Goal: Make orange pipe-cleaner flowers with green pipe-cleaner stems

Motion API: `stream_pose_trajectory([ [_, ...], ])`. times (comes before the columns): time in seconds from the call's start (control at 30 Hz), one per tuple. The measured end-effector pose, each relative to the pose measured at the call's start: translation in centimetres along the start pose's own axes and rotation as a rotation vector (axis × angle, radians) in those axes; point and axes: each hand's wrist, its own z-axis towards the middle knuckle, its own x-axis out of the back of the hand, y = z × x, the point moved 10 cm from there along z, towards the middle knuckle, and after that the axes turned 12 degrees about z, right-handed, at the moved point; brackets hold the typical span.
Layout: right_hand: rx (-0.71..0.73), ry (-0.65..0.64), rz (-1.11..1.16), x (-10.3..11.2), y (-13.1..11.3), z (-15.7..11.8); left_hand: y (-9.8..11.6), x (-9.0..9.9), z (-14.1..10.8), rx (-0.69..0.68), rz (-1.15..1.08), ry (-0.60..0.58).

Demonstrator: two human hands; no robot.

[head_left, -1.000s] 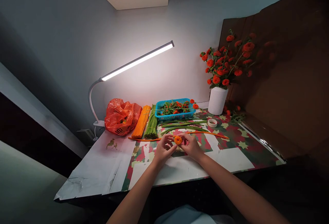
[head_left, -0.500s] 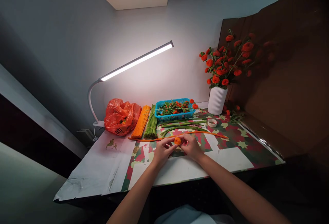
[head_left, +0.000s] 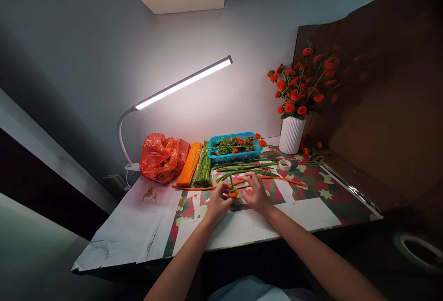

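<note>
Between the fingers of my left hand point(head_left: 218, 202) is a small orange craft flower point(head_left: 233, 193), its bloom turned down and its short green stem pointing up. My right hand point(head_left: 256, 195) hovers just to the right of it, fingers apart and holding nothing. Behind my hands lie a long orange chenille stem point(head_left: 285, 180) and several green chenille stems point(head_left: 249, 168). A roll of tape point(head_left: 285, 165) rests to their right.
At the back stand a red plastic bag point(head_left: 161, 158), an orange stem bundle point(head_left: 189, 165), a green stem bundle point(head_left: 203, 165) and a blue basket point(head_left: 235, 157) of flowers. A white vase point(head_left: 291, 136) of orange-red flowers is at right. A clamp lamp point(head_left: 183, 83) shines above.
The orange flower has been turned over, so its green stem now shows upright. My right hand has let go of it and moved slightly away with its fingers spread.
</note>
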Motion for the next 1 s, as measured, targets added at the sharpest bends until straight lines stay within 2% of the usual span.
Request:
stream_pose_trajectory([
  [0.1,-0.122,0.068,0.103,0.7,1.8,0.1,-0.1,-0.2,-0.1,0.012,0.023,-0.028],
  [0.27,-0.248,-0.084,0.241,-1.5,3.6,0.0,1.2,-0.1,-0.1,-0.126,0.146,-0.006],
  [0.6,-0.225,-0.133,0.385,-2.1,2.9,0.0,2.3,-1.1,-0.3,-0.22,0.223,-0.079],
  [0.67,-0.228,-0.126,0.387,-2.1,3.1,0.0,2.4,-0.9,-0.3,-0.233,0.274,-0.056],
  [0.8,-0.261,-0.101,0.4,-2.0,3.5,0.0,1.9,0.9,0.0,-0.202,0.33,0.097],
  [0.9,-0.298,-0.063,0.374,-0.8,3.9,0.3,1.6,1.8,0.0,-0.174,0.342,0.161],
  [1.0,-0.32,0.154,0.335,3.2,4.7,0.6,1.4,2.3,-0.1,-0.171,0.362,0.192],
])
